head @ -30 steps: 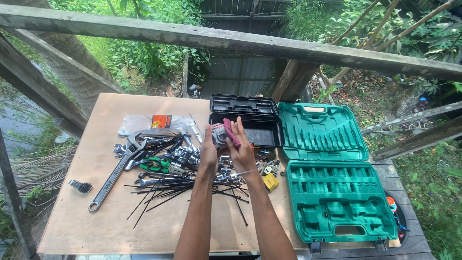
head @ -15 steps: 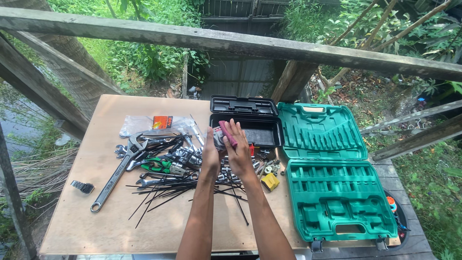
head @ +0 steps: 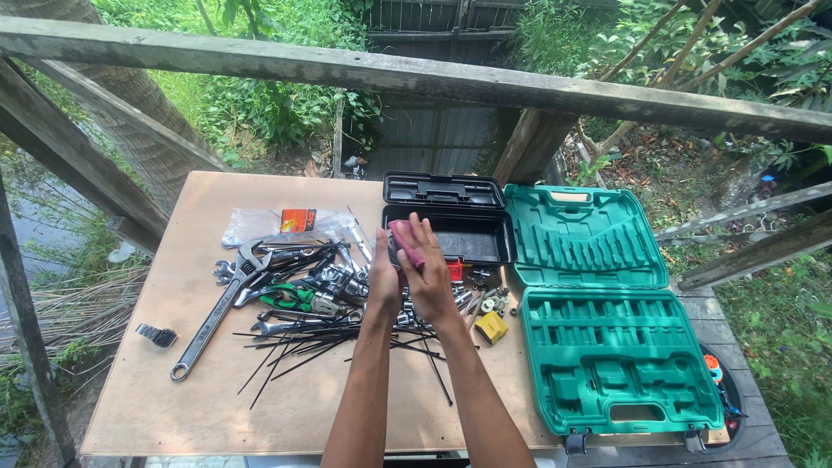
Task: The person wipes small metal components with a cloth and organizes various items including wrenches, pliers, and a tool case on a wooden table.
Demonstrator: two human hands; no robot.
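Note:
My left hand (head: 382,279) and my right hand (head: 428,273) are raised together over the middle of the wooden board (head: 173,381). Between them they hold a small grey round object (head: 394,245), mostly hidden, and a pink cloth (head: 406,241) that my right hand presses against it. Below the hands lies a heap of sockets and small metal parts (head: 347,282). Right behind the hands stands a small black toolbox (head: 451,227) with its lid open.
A large adjustable wrench (head: 217,312), green-handled pliers (head: 290,297) and several black cable ties (head: 303,342) lie left of the hands. A clear plastic bag (head: 282,224) sits behind them. An open, empty green tool case (head: 607,312) fills the right side. A yellow block (head: 490,327) lies near it.
Both hands with the cloth and grey object have shifted slightly toward the black toolbox, and the palms have closed more around the object. The camera view has drifted a little.

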